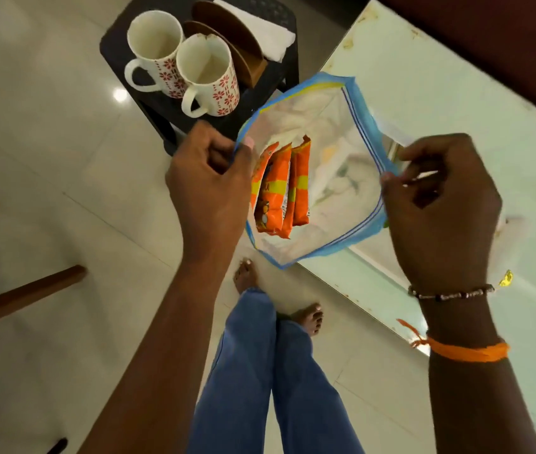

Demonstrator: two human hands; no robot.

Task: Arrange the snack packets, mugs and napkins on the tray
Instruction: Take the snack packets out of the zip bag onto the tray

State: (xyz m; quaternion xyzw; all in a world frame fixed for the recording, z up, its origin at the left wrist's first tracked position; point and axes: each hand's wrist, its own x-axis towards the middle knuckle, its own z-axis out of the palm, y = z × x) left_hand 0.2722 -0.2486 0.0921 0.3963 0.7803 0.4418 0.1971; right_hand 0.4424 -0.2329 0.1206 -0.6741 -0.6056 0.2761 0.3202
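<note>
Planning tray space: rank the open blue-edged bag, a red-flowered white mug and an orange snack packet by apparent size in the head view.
1. Open blue-edged plastic bag
2. Red-flowered white mug, farther away, so unsure
3. Orange snack packet

A home: tiled floor (47, 158), glass-topped table (456, 109), mugs (181, 63).

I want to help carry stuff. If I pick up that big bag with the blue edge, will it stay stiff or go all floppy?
Probably floppy: the bag looks thin and crinkled, and both hands, left hand and right hand, hold its mouth open. It seems light, with only a few orange snack packets inside. Those may slide around, so hold the top.
</note>
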